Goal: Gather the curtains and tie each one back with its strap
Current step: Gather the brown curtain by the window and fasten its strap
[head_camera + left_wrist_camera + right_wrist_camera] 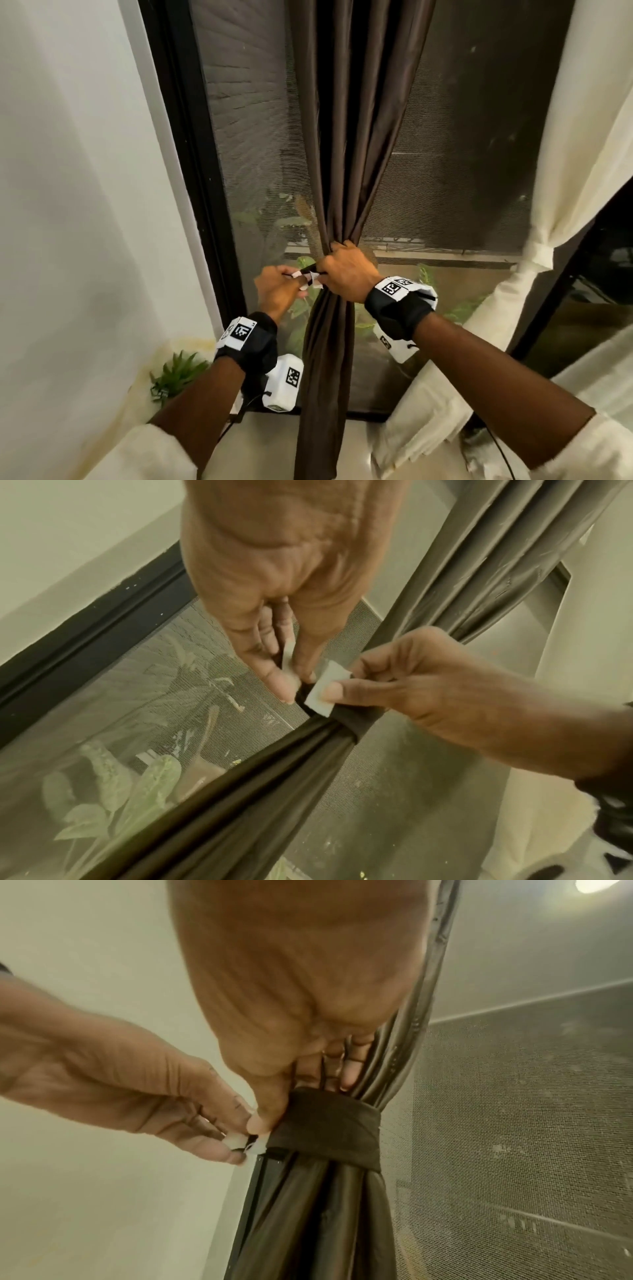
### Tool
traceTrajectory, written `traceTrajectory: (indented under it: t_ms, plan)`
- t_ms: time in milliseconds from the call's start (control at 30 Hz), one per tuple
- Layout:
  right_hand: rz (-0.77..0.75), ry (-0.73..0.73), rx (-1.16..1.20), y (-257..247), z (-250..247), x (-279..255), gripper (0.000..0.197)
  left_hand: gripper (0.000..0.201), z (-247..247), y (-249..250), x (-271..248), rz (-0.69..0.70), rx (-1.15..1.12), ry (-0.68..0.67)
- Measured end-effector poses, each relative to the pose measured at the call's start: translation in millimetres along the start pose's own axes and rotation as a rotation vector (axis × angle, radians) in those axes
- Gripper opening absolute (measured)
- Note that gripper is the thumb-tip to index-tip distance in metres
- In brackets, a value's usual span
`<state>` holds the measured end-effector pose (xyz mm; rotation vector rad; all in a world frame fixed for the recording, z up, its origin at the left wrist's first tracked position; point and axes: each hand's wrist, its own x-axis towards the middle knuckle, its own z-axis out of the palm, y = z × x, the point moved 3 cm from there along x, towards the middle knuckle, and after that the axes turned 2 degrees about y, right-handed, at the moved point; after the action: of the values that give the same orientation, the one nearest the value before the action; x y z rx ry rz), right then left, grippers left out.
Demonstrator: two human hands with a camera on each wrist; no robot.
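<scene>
A dark brown curtain [342, 154] hangs gathered into a narrow bundle in front of the window. A brown strap [329, 1131] is wrapped round the bundle, and each of its ends carries a white tab [325, 691]. My right hand [323, 270] curls round the gathered cloth, its thumb and forefinger pinching one tab. Just left of the bundle, my left hand [294, 277] pinches the other tab [289, 661]. The two tabs nearly touch, and I cannot tell whether they are joined.
A cream curtain [582, 154] at the right is tied with a cream strap [539, 253]. Behind the curtains are a mesh screen [462, 171] and a black window frame [185, 137]. A white wall [68, 171] stands at the left, with a small green plant [178, 373] below it.
</scene>
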<state>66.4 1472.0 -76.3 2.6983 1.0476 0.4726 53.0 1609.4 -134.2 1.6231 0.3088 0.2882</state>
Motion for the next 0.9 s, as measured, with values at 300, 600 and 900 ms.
traceTrajectory:
  t_ms: [300, 600, 900]
  plan:
    - [0.127, -0.019, 0.098, -2, 5, 6, 0.024, 0.031, 21, 6, -15, 0.073, 0.051, 0.026]
    - [0.249, -0.105, 0.239, -1, 10, 6, 0.04, 0.043, 21, 8, -26, 0.155, 0.131, 0.12]
    - [0.296, 0.047, 0.349, 16, 34, -5, 0.028, 0.034, 32, -8, -19, 0.046, -0.124, -0.049]
